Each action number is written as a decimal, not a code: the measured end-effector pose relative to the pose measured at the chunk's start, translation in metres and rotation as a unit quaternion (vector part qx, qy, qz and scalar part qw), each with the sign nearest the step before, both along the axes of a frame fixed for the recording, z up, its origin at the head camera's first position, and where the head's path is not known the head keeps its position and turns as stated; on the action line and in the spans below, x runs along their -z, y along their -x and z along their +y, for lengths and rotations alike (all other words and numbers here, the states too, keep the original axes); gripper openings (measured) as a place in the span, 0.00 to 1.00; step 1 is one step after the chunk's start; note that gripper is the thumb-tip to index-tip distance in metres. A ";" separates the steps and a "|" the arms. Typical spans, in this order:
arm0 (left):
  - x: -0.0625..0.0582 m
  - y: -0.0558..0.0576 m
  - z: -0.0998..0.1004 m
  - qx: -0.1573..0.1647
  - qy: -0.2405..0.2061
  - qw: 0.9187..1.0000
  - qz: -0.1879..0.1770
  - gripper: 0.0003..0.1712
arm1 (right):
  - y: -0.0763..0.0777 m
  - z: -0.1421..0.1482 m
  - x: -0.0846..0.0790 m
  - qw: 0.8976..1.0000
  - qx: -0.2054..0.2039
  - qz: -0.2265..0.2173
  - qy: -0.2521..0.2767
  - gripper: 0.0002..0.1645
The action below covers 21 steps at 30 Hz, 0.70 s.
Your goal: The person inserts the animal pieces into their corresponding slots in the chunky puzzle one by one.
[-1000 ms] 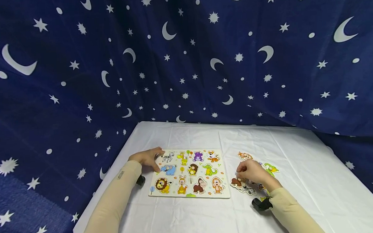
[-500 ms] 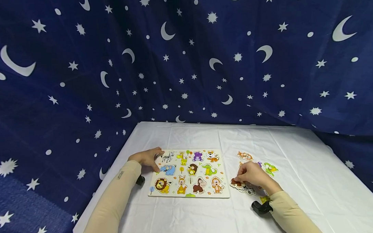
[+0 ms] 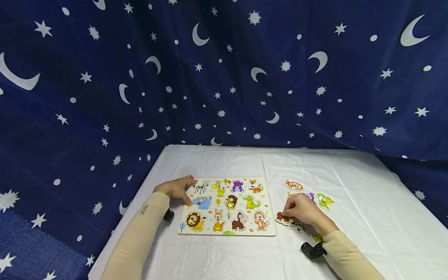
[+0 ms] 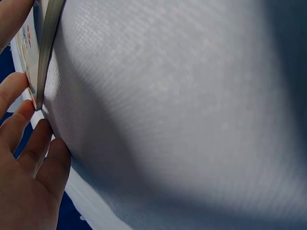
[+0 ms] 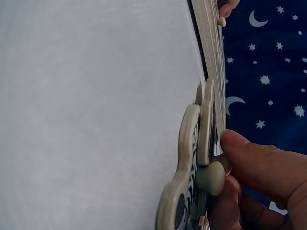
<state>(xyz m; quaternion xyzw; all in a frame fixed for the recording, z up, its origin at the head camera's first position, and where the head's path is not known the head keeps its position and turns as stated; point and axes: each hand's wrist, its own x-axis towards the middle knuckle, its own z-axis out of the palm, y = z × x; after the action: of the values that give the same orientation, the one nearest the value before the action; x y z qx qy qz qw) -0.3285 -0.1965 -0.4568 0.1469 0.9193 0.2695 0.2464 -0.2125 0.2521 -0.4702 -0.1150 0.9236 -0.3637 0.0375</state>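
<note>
Brown puzzle piece [image 3: 281, 217] sits just right of the animal board [image 3: 269, 213], beside the zebra piece [image 3: 298, 227]; the right hand [image 3: 304, 210] pinches it. The left hand [image 3: 175, 188], fingers spread, touches the board's left edge.

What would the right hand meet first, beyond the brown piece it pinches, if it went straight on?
The right hand would probably meet the board at its right edge, though the hand's height is unclear.

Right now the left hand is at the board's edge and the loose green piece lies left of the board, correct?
Not quite: the loose green piece lies right of the board, as the head view shows. The left hand is at the board's edge.
</note>
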 end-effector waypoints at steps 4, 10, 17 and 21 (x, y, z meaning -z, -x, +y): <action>0.000 0.000 0.000 -0.005 -0.004 1.000 -0.003 0.60 | 0.001 -0.001 0.000 1.000 -0.002 0.010 -0.003 0.09; 0.001 0.000 0.001 0.003 0.006 1.000 -0.003 0.61 | 0.000 -0.002 0.002 1.000 0.005 0.025 -0.008 0.10; -0.002 0.000 0.001 0.001 0.021 1.000 0.002 0.60 | 0.000 -0.005 0.000 0.999 0.021 0.033 -0.017 0.10; -0.002 0.001 0.000 0.015 0.021 1.000 0.004 0.60 | -0.001 -0.007 -0.002 0.999 0.022 0.034 -0.022 0.10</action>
<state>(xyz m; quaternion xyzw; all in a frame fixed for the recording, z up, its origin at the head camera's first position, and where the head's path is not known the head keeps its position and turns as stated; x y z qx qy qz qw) -0.3292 -0.1962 -0.4549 0.1565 0.9233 0.2460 0.2500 -0.2119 0.2453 -0.4684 -0.1064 0.9343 -0.3402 0.0012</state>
